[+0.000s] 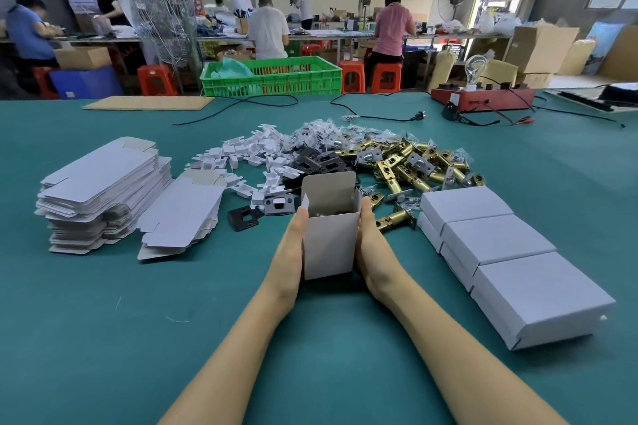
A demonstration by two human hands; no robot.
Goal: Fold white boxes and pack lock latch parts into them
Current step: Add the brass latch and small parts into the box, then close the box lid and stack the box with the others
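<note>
Meanwhile, at a green table (103,338) | left hand (291,248) and right hand (374,252) press flat, fingers straight, against an open white box (328,245) standing upright between them; brass latches (407,162) heaped just beyond | finished boxes (500,252) stacked right; flat blanks (103,190) left

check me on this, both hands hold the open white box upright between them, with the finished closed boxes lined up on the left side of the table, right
Not quite. The head view shows the closed boxes lined up on the person's right; the left side holds the stack of flat unfolded blanks. The rest stands: the left hand and right hand press the open white box upright between them.
</note>
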